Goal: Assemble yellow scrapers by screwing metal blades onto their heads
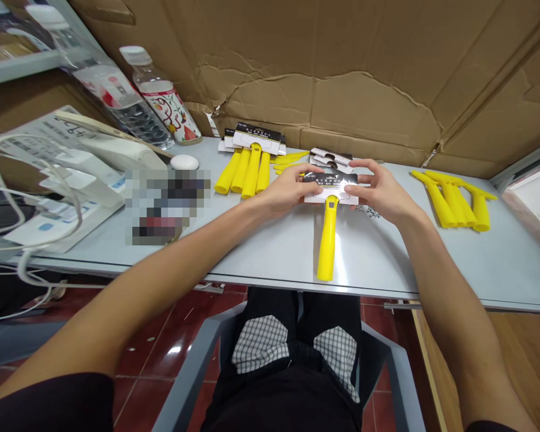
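Before me on the table a yellow plastic handle [327, 246] lies with its grip end toward me. A black-and-white printed card [330, 185] covers its head. My left hand [291, 187] pinches the card's left edge between thumb and fingers. On the right edge, my right hand [374, 187] grips the same card in the same way. Behind my hands lie more printed cards [330, 159], partly hidden. Small metal pieces [369, 212] are scattered beside my right hand.
Several carded yellow handles [251, 171] lie back left, near thin yellow strips [292, 157]. Uncarded T-shaped yellow handles [454, 201] lie on the right. Bottles [164, 99], white boxes and cables [78, 198] crowd the left. A cardboard wall [364, 48] borders the table's back.
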{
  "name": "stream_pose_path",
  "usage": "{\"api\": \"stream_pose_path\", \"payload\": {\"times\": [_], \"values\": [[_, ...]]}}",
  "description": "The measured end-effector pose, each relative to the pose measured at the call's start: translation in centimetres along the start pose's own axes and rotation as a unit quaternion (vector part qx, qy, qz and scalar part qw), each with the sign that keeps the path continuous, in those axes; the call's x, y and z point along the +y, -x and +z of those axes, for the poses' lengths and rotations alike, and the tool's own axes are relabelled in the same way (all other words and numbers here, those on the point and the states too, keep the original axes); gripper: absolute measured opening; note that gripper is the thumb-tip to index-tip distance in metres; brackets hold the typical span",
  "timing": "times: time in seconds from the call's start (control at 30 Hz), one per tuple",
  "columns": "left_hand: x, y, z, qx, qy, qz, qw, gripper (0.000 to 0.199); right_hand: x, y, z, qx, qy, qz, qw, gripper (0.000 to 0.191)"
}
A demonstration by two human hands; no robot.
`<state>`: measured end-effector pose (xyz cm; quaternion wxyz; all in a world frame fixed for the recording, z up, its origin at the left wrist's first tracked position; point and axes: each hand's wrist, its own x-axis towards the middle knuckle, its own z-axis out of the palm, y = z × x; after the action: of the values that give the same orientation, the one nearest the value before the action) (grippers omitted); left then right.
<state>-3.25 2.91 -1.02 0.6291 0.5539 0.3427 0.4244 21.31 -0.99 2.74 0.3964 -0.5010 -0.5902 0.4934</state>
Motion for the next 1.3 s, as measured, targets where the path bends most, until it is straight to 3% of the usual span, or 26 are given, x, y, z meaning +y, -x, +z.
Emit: {"api": "stream_pose_path", "payload": {"times": [0.17, 0.37, 0.57, 0.63, 0.77, 0.87, 0.97, 1.13, 1.23, 1.3], "values": [[0.6, 0.0, 0.0, 0.047, 0.025, -0.006, 0.999, 0.047, -0.3, 0.4, 1.0, -0.053, -0.066, 0.072, 0.994, 0.105], [0.8, -0.3, -0.6, 0.064, 0.020, -0.003, 0.998, 0.053, -0.3, 0.7, 2.2, -0.116, -0.069, 0.091, 0.987, 0.078], [0.1, -1.2, -2.3, 0.040, -0.090, 0.006, 0.995, 0.058, 0.0, 0.7, 2.4, -0.104, -0.035, 0.097, 0.989, 0.090], [-0.2, -1.5, -3.0, 0.014, -0.134, 0.003, 0.991, 0.059, 0.1, 0.7, 2.6, -0.093, -0.014, 0.092, 0.991, 0.079], [-0.1, -1.5, -3.9, -0.023, -0.199, 0.007, 0.980, 0.055, 0.1, 0.2, 2.7, -0.031, 0.038, 0.093, 0.994, 0.028], [0.2, -1.3, -3.9, -0.036, -0.265, 0.028, 0.963, 0.052, 0.2, 0.0, 2.3, -0.002, 0.105, 0.113, 0.988, 0.033], [0.3, -1.1, -3.4, -0.035, -0.317, 0.054, 0.946, 0.046, 0.5, -0.2, 1.7, -0.014, 0.210, 0.134, 0.969, 0.040], [-0.1, -0.7, -2.0, 0.012, -0.390, 0.097, 0.916, 0.035, 0.5, -0.2, 1.4, -0.049, 0.382, 0.133, 0.913, 0.052], [-0.3, -0.3, -1.3, 0.007, -0.456, 0.143, 0.879, 0.014, 0.0, -0.1, 1.8, -0.048, 0.445, 0.134, 0.884, 0.056], [-0.3, 0.0, -1.0, -0.007, -0.503, 0.164, 0.848, 0.014, -0.3, 0.1, 2.1, -0.034, 0.471, 0.137, 0.871, 0.056]]}}
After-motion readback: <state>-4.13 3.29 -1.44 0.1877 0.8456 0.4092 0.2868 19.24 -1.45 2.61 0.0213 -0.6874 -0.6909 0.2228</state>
